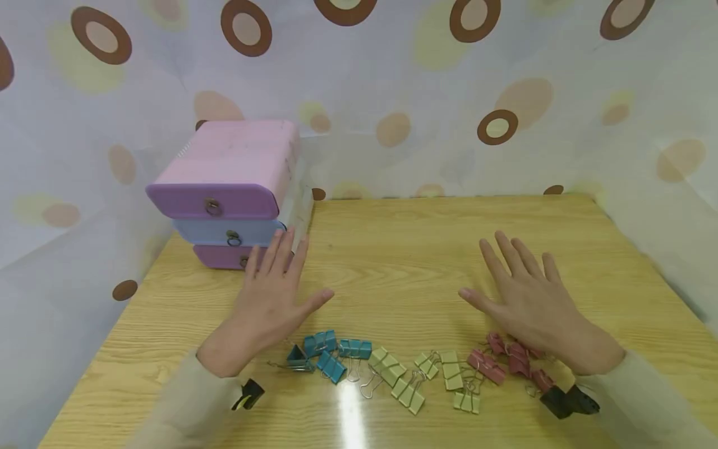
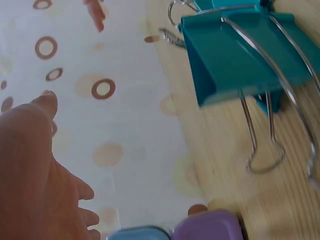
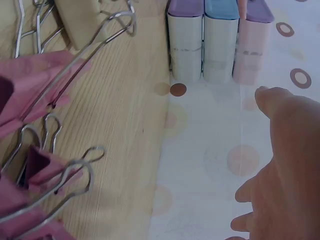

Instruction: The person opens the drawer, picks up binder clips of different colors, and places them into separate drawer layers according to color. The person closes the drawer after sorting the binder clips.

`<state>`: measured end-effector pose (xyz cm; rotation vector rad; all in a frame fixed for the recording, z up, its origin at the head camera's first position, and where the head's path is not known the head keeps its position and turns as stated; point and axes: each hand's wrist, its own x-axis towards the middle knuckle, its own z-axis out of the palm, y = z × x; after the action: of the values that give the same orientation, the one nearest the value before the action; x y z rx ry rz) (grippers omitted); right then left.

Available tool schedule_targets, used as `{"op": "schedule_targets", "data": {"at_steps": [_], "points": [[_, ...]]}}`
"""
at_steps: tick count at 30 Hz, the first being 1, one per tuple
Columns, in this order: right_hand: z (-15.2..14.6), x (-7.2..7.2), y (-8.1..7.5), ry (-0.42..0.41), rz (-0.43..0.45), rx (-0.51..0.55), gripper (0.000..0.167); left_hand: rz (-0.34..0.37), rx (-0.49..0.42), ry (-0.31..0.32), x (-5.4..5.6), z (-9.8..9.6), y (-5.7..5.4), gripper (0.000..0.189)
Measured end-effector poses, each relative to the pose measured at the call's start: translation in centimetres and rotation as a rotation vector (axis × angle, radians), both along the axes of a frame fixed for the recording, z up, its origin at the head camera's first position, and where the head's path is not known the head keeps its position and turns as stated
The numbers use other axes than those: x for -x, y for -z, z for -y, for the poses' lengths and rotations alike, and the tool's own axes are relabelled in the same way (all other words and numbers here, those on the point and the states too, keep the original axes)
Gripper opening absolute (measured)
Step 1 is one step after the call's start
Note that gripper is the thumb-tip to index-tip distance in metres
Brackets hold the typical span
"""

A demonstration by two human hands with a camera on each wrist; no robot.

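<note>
In the head view my left hand (image 1: 269, 308) is spread with straight fingers, its fingertips overlapping the drawer box. My right hand (image 1: 530, 302) is spread the same way at the right, over the pink clips. Neither hand holds anything. Along the near part of the table lie binder clips in three colours: several teal clips (image 1: 321, 343) by my left wrist, several pale yellow clips (image 1: 387, 366) in the middle, and several pink clips (image 1: 486, 366) by my right wrist, partly hidden under it. A teal clip (image 2: 245, 52) looms large in the left wrist view, pink clips (image 3: 37, 90) in the right.
A small box of three stacked drawers (image 1: 224, 153), purple and blue fronts with ring pulls, stands at the back left of the wooden table (image 1: 392, 262). Behind and beside the table hangs a white covering (image 1: 359, 81) patterned with circles.
</note>
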<state>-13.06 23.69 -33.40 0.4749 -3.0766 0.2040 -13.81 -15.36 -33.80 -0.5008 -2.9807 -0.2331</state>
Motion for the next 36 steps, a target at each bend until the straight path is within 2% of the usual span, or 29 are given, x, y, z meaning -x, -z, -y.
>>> {"op": "schedule_targets", "data": {"at_steps": [3, 6, 11, 14, 16, 22, 25, 29, 33, 36], "points": [[0.6, 0.4, -0.2, -0.017, -0.015, 0.027, 0.089, -0.033, -0.046, -0.004, -0.2, 1.3, -0.6, 0.092], [1.4, 0.8, -0.7, -0.046, -0.046, 0.065, 0.087, -0.138, -0.151, 0.014, -0.2, 2.6, -1.4, 0.085], [3.6, 1.8, -1.6, -0.099, -0.105, 0.104, 0.083, -0.380, -0.466, 0.010, 0.2, 5.1, -2.7, 0.064], [5.2, 2.7, -2.1, -0.141, -0.143, 0.122, 0.081, -0.453, -0.653, -0.051, 0.8, 6.6, -3.5, 0.058], [6.4, 3.4, -2.4, -0.173, -0.171, 0.139, 0.079, -0.467, -0.744, -0.111, 1.3, 7.7, -4.1, 0.058], [10.2, 5.5, -3.3, -0.255, -0.235, 0.168, 0.075, -0.401, -0.876, -0.324, 3.1, 10.2, -4.9, 0.060], [12.1, 6.5, -3.9, -0.288, -0.261, 0.181, 0.072, -0.338, -0.909, -0.423, 4.3, 11.2, -5.2, 0.059], [15.0, 7.8, -4.9, -0.318, -0.283, 0.160, 0.068, -0.245, -1.022, -0.538, 5.7, 12.0, -5.7, 0.058], [18.4, 8.9, -5.8, -0.372, -0.279, 0.133, 0.066, -0.153, -1.192, -0.590, 6.5, 12.4, -6.3, 0.058], [20.7, 9.5, -6.5, -0.424, -0.277, 0.120, 0.068, -0.094, -1.267, -0.597, 7.1, 12.3, -6.5, 0.059]]}}
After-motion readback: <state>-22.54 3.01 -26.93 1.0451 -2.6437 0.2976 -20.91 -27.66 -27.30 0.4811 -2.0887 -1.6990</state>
